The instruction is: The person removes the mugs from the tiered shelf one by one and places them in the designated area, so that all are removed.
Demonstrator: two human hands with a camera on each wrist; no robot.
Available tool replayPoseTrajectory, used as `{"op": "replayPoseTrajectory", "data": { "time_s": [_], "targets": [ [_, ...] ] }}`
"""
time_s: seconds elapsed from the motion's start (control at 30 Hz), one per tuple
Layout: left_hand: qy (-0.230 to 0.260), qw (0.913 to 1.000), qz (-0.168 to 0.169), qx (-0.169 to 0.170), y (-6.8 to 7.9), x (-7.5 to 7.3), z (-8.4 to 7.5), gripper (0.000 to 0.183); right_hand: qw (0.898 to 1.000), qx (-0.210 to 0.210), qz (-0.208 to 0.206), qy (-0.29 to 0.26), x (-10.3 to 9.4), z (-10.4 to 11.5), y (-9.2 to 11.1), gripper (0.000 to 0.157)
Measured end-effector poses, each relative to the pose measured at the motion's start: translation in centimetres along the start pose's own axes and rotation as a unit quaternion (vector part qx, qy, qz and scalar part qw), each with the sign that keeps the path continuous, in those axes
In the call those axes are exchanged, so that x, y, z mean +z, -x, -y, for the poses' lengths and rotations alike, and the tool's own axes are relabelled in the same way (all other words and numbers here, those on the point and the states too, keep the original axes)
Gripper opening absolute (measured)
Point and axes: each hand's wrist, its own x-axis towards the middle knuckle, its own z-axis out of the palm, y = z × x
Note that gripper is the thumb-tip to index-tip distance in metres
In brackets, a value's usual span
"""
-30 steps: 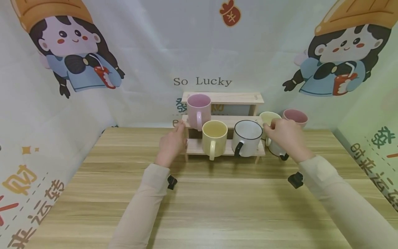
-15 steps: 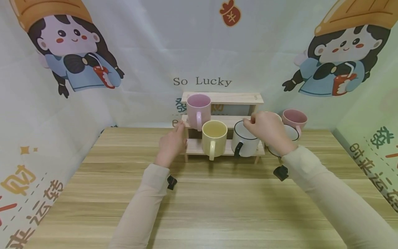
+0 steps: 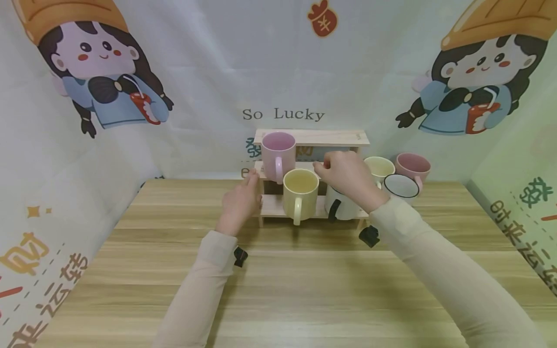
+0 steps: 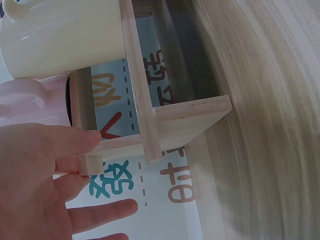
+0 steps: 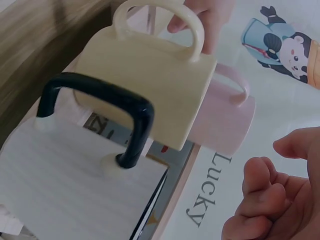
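My left hand (image 3: 241,202) pinches the left end of a tiered wooden rack (image 3: 313,137) between thumb and finger, the other fingers spread in the left wrist view. On the rack's middle shelf stands a pink mug (image 3: 278,154). A yellow mug (image 3: 300,193) and a white mug (image 5: 75,170) with a black handle share the lower shelf. Above that white mug hovers my right hand (image 3: 354,176), holding nothing. Its fingers curl loosely with the thumb apart in the right wrist view. In the head view it hides the white mug's rim and part of the middle shelf.
Right of the rack, a pale yellow mug (image 3: 379,166), a dark pink mug (image 3: 413,165) and a second white mug (image 3: 401,187) cluster on the wooden table (image 3: 300,290). A printed cloth (image 3: 209,63) hangs close behind the rack.
My right hand has moved left from over the cluster of mugs to over the white mug on the rack. The left hand and the mugs have stayed put.
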Motion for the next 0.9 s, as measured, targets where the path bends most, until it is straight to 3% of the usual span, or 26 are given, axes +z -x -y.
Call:
{"op": "replayPoseTrajectory", "data": {
  "time_s": [0.4,0.63,0.9],
  "targets": [
    [0.003,1.0,-0.005,0.008,0.0,0.1,0.1,0.062,0.999,0.003,0.028,-0.018,0.7,2.3,-2.2,0.038],
    [0.011,0.9999,-0.005,0.009,0.2,0.6,0.2,0.062,0.996,0.026,0.07,-0.05,1.4,3.3,-3.5,0.043],
    [0.002,0.9997,-0.014,0.018,-0.1,0.3,0.0,0.064,0.997,0.026,0.052,-0.053,2.2,4.2,-4.3,0.039]
  ]
}}
